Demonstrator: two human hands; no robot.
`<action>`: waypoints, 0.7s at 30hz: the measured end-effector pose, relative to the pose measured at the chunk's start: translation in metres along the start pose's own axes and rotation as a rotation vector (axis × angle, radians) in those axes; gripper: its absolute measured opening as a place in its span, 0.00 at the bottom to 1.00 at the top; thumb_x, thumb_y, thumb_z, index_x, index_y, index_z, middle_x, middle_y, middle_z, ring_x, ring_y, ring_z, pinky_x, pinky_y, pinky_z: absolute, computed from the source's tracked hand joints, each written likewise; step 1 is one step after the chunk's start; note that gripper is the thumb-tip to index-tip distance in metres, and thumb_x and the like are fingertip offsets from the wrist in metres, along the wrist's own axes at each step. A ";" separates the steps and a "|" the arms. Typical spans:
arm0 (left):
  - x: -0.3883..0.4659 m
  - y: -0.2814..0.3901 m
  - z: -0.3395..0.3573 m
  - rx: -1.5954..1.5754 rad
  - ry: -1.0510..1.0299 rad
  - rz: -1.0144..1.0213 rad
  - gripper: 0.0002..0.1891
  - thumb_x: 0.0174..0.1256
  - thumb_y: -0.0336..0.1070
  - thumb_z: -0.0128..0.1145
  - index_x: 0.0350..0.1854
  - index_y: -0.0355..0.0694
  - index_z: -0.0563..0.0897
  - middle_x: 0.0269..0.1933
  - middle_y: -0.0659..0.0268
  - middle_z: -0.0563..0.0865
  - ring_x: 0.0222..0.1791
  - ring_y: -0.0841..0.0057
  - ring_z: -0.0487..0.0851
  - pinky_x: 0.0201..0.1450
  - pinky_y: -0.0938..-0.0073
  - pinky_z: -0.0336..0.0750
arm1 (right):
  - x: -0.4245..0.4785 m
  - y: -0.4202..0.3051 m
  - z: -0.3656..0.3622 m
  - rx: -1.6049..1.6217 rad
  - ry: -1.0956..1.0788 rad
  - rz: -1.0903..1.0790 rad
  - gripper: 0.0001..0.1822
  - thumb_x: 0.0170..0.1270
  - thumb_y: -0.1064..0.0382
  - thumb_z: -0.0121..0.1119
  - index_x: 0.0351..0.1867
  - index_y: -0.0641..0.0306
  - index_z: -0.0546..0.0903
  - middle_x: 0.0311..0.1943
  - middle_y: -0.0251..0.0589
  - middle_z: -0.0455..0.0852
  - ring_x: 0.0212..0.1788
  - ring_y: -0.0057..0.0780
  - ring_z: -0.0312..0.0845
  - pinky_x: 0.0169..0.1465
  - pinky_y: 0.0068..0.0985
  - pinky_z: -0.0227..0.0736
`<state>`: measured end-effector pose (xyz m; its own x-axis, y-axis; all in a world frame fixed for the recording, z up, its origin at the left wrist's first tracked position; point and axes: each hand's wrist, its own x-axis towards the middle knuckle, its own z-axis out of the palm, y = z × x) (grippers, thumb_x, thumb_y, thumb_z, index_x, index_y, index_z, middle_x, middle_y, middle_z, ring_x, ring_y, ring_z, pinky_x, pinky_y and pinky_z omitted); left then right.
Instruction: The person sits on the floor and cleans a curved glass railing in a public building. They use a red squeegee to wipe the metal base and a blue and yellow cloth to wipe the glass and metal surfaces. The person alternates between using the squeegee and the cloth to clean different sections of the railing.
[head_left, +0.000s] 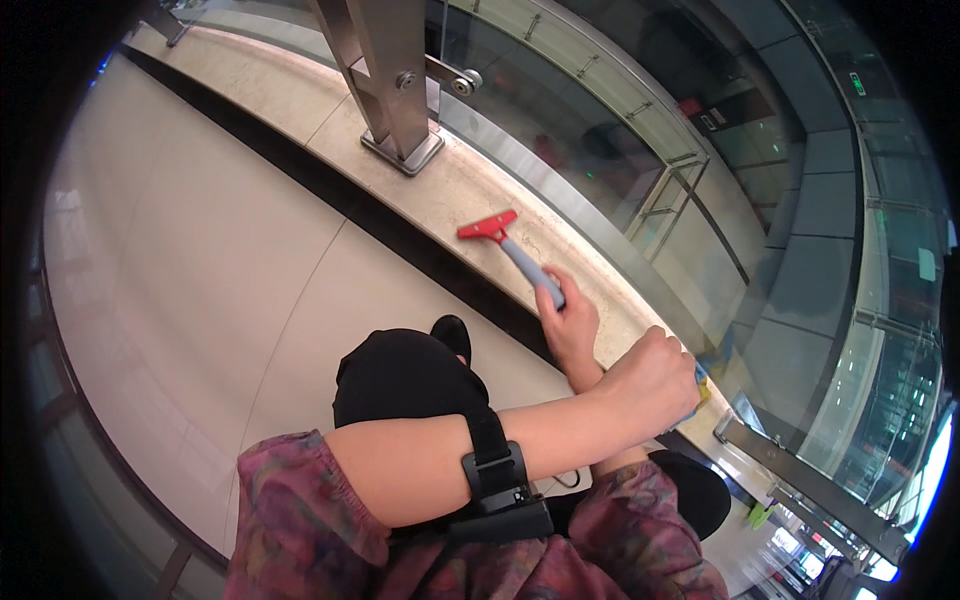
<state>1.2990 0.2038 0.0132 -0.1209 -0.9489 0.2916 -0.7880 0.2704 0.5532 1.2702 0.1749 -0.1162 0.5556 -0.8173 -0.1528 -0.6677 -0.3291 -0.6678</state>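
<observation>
My right hand (574, 319) grips the grey handle of a scraper (529, 264) with a red head, held over the pale stone ledge. The head points away toward the steel post. My left arm crosses over the right forearm. At its end my left hand (652, 379) is closed around a blue and yellow cloth (703, 390), mostly hidden behind the knuckles, beside the foot of the glass panel. A black strap with a buckle circles the left forearm.
A steel post (394, 90) on a base plate stands on the stone ledge (450, 180), with glass panels (570, 127) along its far side. Another steel post (810, 480) is at lower right. Pale floor tiles (202, 225) lie to the left, and my black-clad knee (409, 375) is close to the ledge.
</observation>
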 end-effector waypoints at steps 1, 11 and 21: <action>-0.001 0.000 0.000 0.002 -0.004 -0.002 0.04 0.42 0.37 0.58 0.16 0.46 0.81 0.22 0.70 0.78 0.31 0.74 0.79 0.31 0.73 0.68 | -0.018 -0.002 -0.001 0.037 -0.019 0.061 0.16 0.60 0.58 0.58 0.50 0.53 0.79 0.22 0.40 0.80 0.23 0.27 0.76 0.31 0.23 0.70; 0.001 0.011 -0.001 0.046 -0.007 0.095 0.04 0.41 0.38 0.59 0.15 0.46 0.81 0.22 0.69 0.79 0.28 0.73 0.81 0.31 0.72 0.69 | 0.005 -0.035 0.045 0.185 -0.260 0.192 0.22 0.61 0.53 0.48 0.58 0.43 0.73 0.32 0.55 0.83 0.38 0.53 0.79 0.43 0.41 0.72; -0.008 0.010 -0.001 0.015 -0.093 0.094 0.03 0.41 0.35 0.58 0.15 0.46 0.81 0.22 0.68 0.81 0.28 0.73 0.82 0.30 0.71 0.71 | -0.042 -0.032 0.049 0.158 -0.284 0.171 0.19 0.63 0.55 0.45 0.56 0.47 0.73 0.26 0.51 0.80 0.31 0.46 0.78 0.37 0.39 0.71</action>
<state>1.2924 0.2140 0.0174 -0.2496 -0.9305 0.2682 -0.7795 0.3574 0.5144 1.2924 0.2427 -0.1237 0.5732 -0.6826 -0.4533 -0.6901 -0.1039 -0.7162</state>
